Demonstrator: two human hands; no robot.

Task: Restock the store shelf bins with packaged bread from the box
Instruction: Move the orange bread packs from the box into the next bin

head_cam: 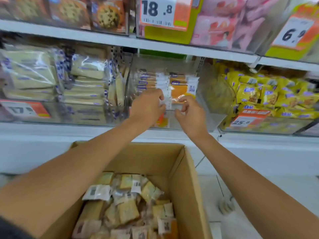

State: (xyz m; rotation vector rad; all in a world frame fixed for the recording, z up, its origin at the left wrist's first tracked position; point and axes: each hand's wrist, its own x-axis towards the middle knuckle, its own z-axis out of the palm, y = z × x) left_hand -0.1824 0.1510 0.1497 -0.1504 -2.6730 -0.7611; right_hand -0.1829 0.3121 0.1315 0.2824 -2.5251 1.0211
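Bread packs point(179, 88) stacked in middle clear bin point(215, 100) | my left hand point(148, 107) and right hand point(189, 114) both pinch their wrappers at its front | box point(188, 178) below, half full | yellow snacks point(269, 94) right, pale loaves point(34, 75) left.

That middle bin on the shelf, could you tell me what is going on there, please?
A person is restocking it with packaged bread. Both hands are up at the clear middle bin: the left hand and right hand are arranging the orange bread packets standing inside. Whether either hand actually grips a packet is hard to tell. Below, the open cardboard box holds many more packets waiting to go up.
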